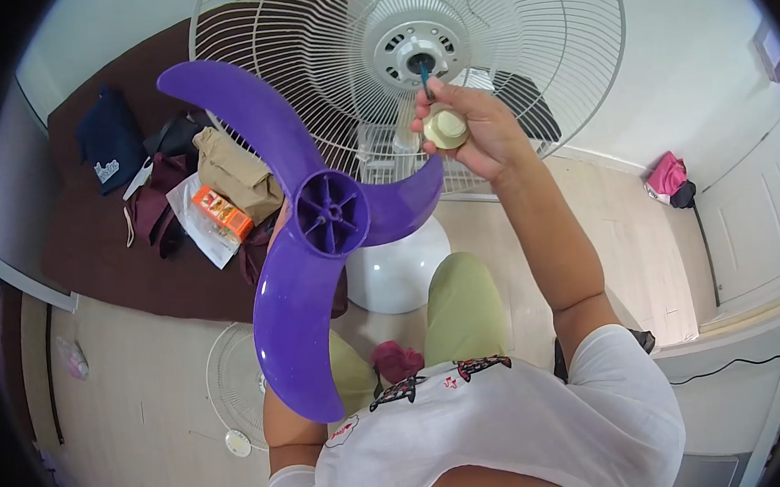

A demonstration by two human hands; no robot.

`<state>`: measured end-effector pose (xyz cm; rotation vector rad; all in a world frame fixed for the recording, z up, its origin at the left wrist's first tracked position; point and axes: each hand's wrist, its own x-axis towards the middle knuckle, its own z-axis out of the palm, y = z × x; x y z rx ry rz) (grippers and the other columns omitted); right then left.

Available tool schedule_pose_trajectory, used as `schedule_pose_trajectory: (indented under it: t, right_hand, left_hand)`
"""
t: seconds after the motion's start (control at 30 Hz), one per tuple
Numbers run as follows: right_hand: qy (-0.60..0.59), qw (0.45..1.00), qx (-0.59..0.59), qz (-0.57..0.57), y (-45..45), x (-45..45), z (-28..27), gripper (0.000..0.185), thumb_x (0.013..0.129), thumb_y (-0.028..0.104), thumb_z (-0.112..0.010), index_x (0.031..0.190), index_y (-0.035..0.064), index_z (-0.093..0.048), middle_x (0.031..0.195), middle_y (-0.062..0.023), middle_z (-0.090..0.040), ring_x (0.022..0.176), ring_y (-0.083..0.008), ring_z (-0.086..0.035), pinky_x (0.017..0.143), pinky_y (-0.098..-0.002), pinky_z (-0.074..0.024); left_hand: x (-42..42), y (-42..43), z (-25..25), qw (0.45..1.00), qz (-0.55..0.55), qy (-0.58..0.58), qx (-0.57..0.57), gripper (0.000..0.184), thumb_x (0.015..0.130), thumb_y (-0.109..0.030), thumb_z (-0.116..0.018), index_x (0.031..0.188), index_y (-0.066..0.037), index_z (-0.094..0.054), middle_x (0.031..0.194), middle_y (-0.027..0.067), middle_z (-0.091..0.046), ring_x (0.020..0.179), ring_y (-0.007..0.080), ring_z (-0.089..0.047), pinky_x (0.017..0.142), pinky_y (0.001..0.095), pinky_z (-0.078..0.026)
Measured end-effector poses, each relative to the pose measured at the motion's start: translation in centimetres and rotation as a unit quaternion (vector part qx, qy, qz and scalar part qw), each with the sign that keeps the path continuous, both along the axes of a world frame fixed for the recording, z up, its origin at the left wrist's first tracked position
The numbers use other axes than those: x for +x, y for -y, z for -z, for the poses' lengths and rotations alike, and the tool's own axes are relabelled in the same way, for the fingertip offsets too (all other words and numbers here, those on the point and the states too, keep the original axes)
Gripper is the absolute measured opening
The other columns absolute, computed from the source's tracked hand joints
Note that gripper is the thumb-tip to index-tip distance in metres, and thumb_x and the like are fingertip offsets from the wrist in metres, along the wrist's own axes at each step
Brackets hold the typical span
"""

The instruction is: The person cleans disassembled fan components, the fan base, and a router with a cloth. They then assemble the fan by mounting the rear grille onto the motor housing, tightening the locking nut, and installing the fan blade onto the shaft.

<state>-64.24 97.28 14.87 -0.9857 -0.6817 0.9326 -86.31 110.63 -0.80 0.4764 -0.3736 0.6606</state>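
Observation:
A purple three-bladed fan blade (298, 327) is held up in front of me, its ribbed hub facing me. My left hand (278, 226) is behind it, nearly all hidden, with only a sliver of skin beside the hub. In my right hand (480, 129), a cream round knob-like cap (446, 127) is gripped against the palm. The thumb and forefinger of that hand are at a thin bluish rod (425, 74) at the motor's centre. Behind it stands the fan's white wire rear guard (564, 14), fixed round the white motor housing (393, 60).
The white round fan base (399, 265) stands between the bed and my knees. A front guard (228, 390) lies on the floor at left. On the brown bed (92, 255) are bags, clothes and an orange box (222, 214). Pink cloth (668, 172) lies near the door at right.

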Motion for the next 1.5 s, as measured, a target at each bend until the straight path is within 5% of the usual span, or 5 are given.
schedule_pose_trajectory:
  t: [0.67, 1.0, 1.17, 1.33, 1.5]
  right_hand:
    - [0.009, 1.000, -0.001, -0.018, 0.3, 0.5, -0.2, 0.031, 0.089, 0.027, -0.059, 0.098, -0.0026, -0.060, 0.082, -0.0076, -0.062, 0.075, -0.0186, -0.064, 0.056, -0.0287, -0.0522]
    - [0.172, 0.981, 0.069, 0.051, 9.2, 0.4, -3.0, 0.034, 0.084, 0.021, -0.065, 0.110, -0.0002, -0.058, 0.085, -0.0024, -0.058, 0.077, -0.0117, -0.059, 0.067, -0.0235, -0.0502]
    - [0.607, 0.773, 0.089, 0.162, 10.6, -4.0, -0.4, 0.037, 0.071, 0.009, -0.073, 0.106, 0.0048, -0.063, 0.102, -0.0086, -0.052, 0.088, -0.0191, -0.055, 0.074, -0.0298, -0.0453]
    - [0.660, 0.692, 0.123, 0.266, 7.6, -5.7, 3.0, 0.043, 0.065, 0.003, -0.074, 0.106, 0.0050, -0.062, 0.100, -0.0111, -0.056, 0.089, -0.0249, -0.054, 0.075, -0.0334, -0.0459]
    - [0.712, 0.630, 0.147, 0.274, 6.5, -3.0, 2.9, 0.042, 0.067, 0.005, -0.070, 0.108, 0.0044, -0.059, 0.099, -0.0103, -0.058, 0.084, -0.0286, -0.053, 0.075, -0.0378, -0.0444]
  left_hand:
    - [0.1, 3.1, -6.8, 0.998, 0.019, -0.013, 0.053, 0.053, 0.090, -0.020, -0.052, 0.136, 0.001, -0.035, 0.142, 0.0293, -0.025, 0.130, 0.0344, -0.035, 0.103, 0.0450, -0.038]
    - [3.0, 5.7, -6.2, 0.998, -0.041, -0.020, 0.053, 0.048, 0.088, -0.018, -0.056, 0.130, 0.001, -0.042, 0.131, 0.0202, -0.046, 0.120, 0.0331, -0.047, 0.099, 0.0471, -0.044]
    - [4.1, 8.2, -8.1, 0.988, -0.090, -0.085, 0.089, 0.071, 0.087, -0.018, -0.060, 0.144, -0.014, -0.017, 0.128, 0.0050, -0.048, 0.116, 0.0226, -0.051, 0.099, 0.0393, -0.045]
    - [5.8, 10.4, -8.5, 0.982, -0.152, -0.102, 0.052, 0.044, 0.088, -0.018, -0.058, 0.127, -0.003, -0.046, 0.126, 0.0116, -0.052, 0.114, 0.0252, -0.053, 0.098, 0.0400, -0.045]
    - [7.1, 11.2, -8.8, 0.978, -0.145, -0.147, 0.040, 0.048, 0.089, -0.013, -0.055, 0.133, -0.008, -0.035, 0.119, 0.0075, -0.053, 0.107, 0.0198, -0.055, 0.092, 0.0358, -0.048]
